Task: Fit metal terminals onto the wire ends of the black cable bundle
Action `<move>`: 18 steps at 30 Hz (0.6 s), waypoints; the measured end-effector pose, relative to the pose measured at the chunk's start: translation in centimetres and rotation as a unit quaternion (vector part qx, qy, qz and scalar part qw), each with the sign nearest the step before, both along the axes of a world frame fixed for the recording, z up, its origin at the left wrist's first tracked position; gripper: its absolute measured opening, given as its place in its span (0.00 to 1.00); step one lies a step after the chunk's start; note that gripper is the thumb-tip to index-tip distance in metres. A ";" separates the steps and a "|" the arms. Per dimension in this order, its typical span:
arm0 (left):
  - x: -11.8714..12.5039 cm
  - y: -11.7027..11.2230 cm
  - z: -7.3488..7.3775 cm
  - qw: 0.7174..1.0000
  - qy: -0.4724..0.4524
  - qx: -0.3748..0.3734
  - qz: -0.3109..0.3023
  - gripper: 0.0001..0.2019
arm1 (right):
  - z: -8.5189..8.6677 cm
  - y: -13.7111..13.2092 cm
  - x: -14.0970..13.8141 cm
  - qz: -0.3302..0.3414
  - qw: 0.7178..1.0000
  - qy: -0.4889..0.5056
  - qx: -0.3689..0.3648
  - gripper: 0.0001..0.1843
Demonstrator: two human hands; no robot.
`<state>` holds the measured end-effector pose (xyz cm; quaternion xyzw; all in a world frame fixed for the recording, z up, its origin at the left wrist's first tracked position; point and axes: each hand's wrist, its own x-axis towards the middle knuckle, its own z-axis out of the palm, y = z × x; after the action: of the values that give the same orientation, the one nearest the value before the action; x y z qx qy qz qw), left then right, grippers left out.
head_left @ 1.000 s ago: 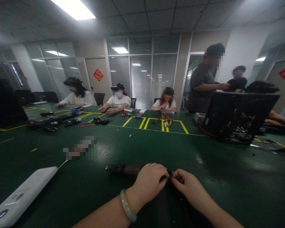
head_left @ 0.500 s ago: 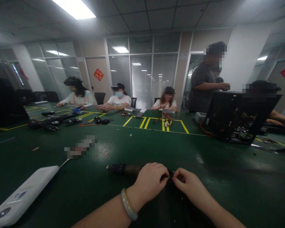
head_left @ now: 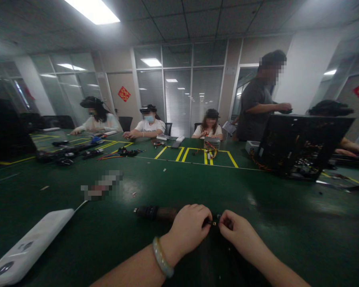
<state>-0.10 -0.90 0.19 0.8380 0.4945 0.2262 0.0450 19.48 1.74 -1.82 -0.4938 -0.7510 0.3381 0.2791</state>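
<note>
My left hand [head_left: 190,227], with a bangle on the wrist, pinches a small dark piece with a shiny metal end [head_left: 214,224]. Close on its right, my right hand [head_left: 235,227] has thumb and forefinger pressed together; a tiny dark bit shows at the fingertips, too small to name. A slight gap separates the two hands. Behind my left hand a dark cylindrical tool [head_left: 151,213] lies on the green table [head_left: 131,255], its narrow metal tip pointing left. My hand hides the tool's right end.
At the left a white power bank [head_left: 32,243] has a cable running to a blurred object [head_left: 101,187]. Cables [head_left: 66,153] lie farther back. A black computer case [head_left: 305,145] stands at the right. Several people sit across the table; one person [head_left: 254,99] stands.
The small piece's metal end shows a little more beyond my left fingers, and my right hand has shifted slightly right. Across the table, the standing person's arm has moved.
</note>
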 end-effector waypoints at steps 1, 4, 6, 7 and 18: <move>0.0 0.0 0.0 1.000 0.002 0.000 -0.001 0.05 | 0.1 -0.1 0.0 0.004 1.000 0.002 0.000 0.03; 0.0 0.1 0.0 1.000 0.005 0.001 -0.008 0.04 | 0.3 -0.2 -0.2 0.025 1.000 0.011 -0.012 0.04; -0.1 0.1 0.0 1.000 0.003 0.003 -0.015 0.04 | 0.3 -0.3 -0.2 0.030 0.999 0.012 -0.022 0.06; -0.1 0.1 0.0 1.000 0.001 0.004 -0.017 0.04 | 0.2 -0.3 -0.3 0.028 0.999 0.011 -0.025 0.06; -0.1 0.2 -0.3 1.000 -0.028 0.002 -0.002 0.05 | -0.3 0.0 -0.1 0.021 1.000 0.008 -0.018 0.06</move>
<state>-0.16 -0.68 -0.12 0.8325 0.4908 0.2506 0.0574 19.33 1.76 -2.07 -0.4801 -0.7528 0.3611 0.2690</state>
